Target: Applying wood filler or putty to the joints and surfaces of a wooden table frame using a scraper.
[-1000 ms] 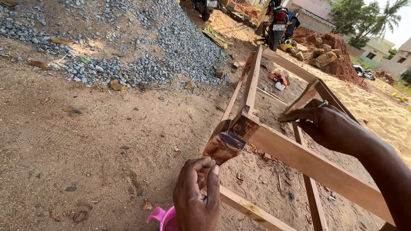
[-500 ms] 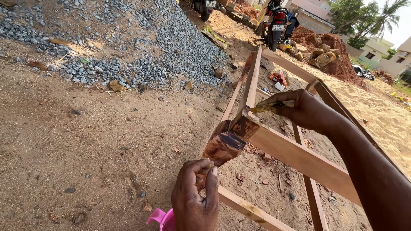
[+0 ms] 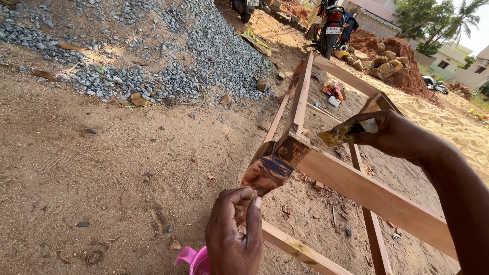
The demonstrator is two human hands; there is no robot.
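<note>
A: Hands first. Left hand point(image 3: 233, 239), bottom centre, fingers closed in a pinch on the lower edge of a shiny brown sheet point(image 3: 269, 170). The sheet wraps the near corner of the wooden frame point(image 3: 367, 188).

B: Right?

A: Right hand point(image 3: 392, 135), centre right, closed around a small brush point(image 3: 346, 133) with its bristle end pointing left, just off the corner joint and not touching the sheet as far as I can see.

B: How to do this step well?

A: My read: keep the sheet pulled taut with the left pinch so it lies flat on the wood, and work the brush from the joint outward along the rail. A slack sheet would likely wrinkle at the corner.

B: Edges, room?

A: The frame rail runs from the corner to lower right, and another rail goes up toward the motorbike point(image 3: 333, 23) at the top. Open sandy ground point(image 3: 102, 178) on the left gives plenty of room. A pink container point(image 3: 193, 259) sits at the bottom edge just beside the left hand, easy to knock. The gravel pile point(image 3: 153, 56) at upper left is well apart.
</note>
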